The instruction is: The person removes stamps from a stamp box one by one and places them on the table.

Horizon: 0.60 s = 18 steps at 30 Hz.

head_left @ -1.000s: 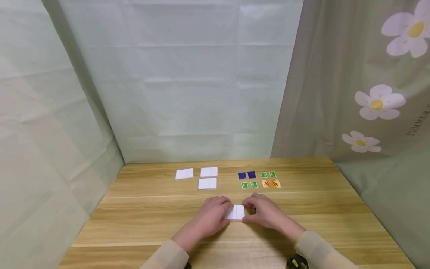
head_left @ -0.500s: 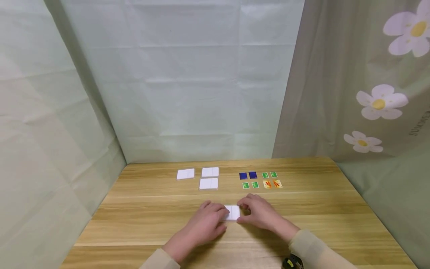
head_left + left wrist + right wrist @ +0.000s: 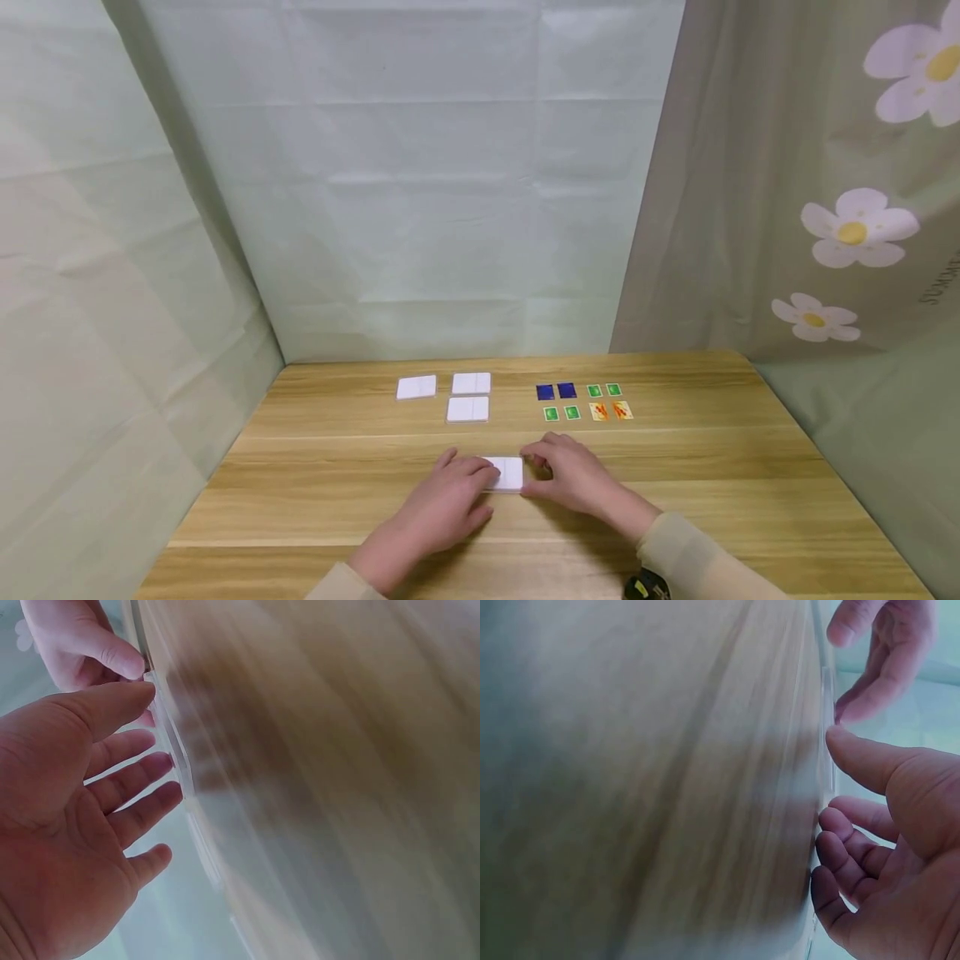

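A white card (image 3: 510,473) with a faint line across it lies on the wooden table in front of me, perhaps several stacked. My left hand (image 3: 442,502) rests its extended fingertips on the card's left part, covering it, with the thumb apart near the front. At the right end, my right hand (image 3: 570,473) holds the card between thumb and index finger at its near and far corners. The left wrist view shows the left hand's fingers (image 3: 146,814) fairly straight beside the card's thin edge (image 3: 180,750). In the right wrist view the other fingers (image 3: 844,859) are curled.
Behind the hands lie three white cards (image 3: 468,409) at left centre. Right of them are small square cards in pairs: dark blue (image 3: 545,392), green (image 3: 572,412) and yellow-red (image 3: 622,410). Pale cloth (image 3: 450,208) hangs behind the wooden table (image 3: 300,500).
The white card and both hands have moved slightly left. My left hand's fingers have spread, and its thumb has come away from the card's near edge.
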Tool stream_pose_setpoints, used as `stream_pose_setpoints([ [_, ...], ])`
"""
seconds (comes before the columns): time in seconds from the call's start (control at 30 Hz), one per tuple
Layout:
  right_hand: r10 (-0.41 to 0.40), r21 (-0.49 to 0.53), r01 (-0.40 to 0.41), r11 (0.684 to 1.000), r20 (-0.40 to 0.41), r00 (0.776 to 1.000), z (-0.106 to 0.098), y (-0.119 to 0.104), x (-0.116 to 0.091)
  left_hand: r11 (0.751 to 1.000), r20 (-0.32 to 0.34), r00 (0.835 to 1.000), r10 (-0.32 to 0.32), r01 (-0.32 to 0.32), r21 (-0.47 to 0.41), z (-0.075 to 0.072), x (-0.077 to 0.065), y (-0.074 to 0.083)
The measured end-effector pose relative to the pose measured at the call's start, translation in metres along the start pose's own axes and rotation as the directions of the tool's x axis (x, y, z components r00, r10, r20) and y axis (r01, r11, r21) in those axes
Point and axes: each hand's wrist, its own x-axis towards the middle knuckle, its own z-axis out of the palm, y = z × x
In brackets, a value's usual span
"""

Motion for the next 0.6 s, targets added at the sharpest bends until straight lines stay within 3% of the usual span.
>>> stream_pose_setpoints([
  [0.33, 0.021, -0.022, -0.020, 1.000, 0.019, 1.000, -0.003, -0.004, -0.002, 1.000, -0.006, 1.000, -0.026, 0.026, 0.002, -0.005, -0.011, -0.011],
  [0.6, 0.015, -0.043, -0.016, 0.999, -0.013, 1.000, 0.000, -0.006, -0.004, 0.999, -0.028, 0.999, -0.034, 0.034, 0.000, -0.008, -0.022, -0.022],
])
